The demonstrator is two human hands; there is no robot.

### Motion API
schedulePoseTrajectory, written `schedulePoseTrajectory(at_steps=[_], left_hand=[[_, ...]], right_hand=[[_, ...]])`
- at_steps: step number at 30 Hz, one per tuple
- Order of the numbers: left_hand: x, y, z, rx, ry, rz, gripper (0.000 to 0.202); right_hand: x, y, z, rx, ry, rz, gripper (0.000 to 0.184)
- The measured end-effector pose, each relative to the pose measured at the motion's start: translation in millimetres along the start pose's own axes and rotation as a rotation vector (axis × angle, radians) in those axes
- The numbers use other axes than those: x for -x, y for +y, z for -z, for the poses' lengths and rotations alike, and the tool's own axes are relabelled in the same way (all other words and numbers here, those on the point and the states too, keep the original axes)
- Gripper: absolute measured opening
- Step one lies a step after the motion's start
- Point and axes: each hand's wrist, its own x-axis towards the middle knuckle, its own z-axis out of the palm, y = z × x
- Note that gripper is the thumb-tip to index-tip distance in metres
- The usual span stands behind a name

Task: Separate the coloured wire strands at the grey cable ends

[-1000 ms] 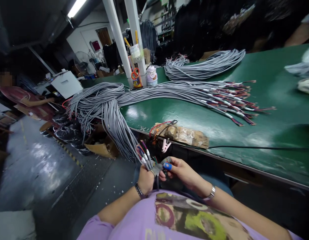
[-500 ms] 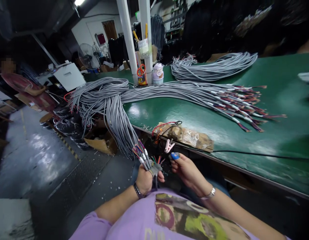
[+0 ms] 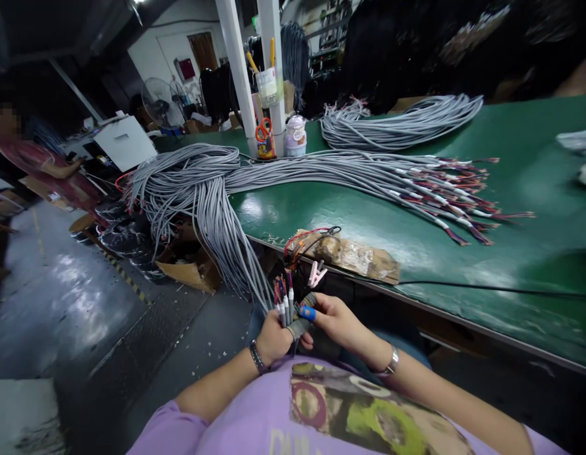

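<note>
My left hand [image 3: 273, 341] is closed around several grey cables [image 3: 287, 309], whose stripped ends stand up above the fist with coloured wires showing past white bands. A grey-green wrap covers the thumb of this hand. Right beside it, my right hand [image 3: 340, 322] pinches thin coloured wires at the cable held in the left hand. Blue tape on its thumb and a dark wrap on its finger partly hide the wire tips. Just beyond the hands, a pale pink clothespin [image 3: 316, 273] sits at the bench edge. From the bench a bundle of grey cables [image 3: 220, 218] hangs down toward my left hand.
The green bench [image 3: 525, 272] carries a long cable bundle [image 3: 331, 169] and a coiled one [image 3: 401, 124] behind it. A taped wooden board [image 3: 364, 259] with a black cord lies at the front edge. A cardboard box [image 3: 191, 262] is below; a person [image 3: 47, 164] stands far left.
My right hand has moved left and down to the left hand, and its fingers now pinch the wires there. The cable ends in the left hand have tipped more upright.
</note>
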Motion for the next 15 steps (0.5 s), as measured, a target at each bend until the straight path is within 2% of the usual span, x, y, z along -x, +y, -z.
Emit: schedulePoseTrajectory(at_steps=[5, 8, 11, 15], left_hand=[[-6, -12, -3.1, 0.214, 0.198, -0.004, 0.036], [-9, -13, -5.4, 0.260, 0.266, 0.021, 0.036], [-9, -11, -6.9, 0.253, 0.261, 0.025, 0.037], [-7, -10, -7.0, 0.175, 0.170, 0.002, 0.038]], right_hand=[[-1, 6, 2, -0.047, 0.096, -0.002, 0.033], [-3, 11, 6, -0.032, 0.155, -0.007, 0.034], [-4, 12, 6, -0.066, 0.177, -0.005, 0.034], [-4, 10, 2, -0.121, 0.157, -0.028, 0.039]])
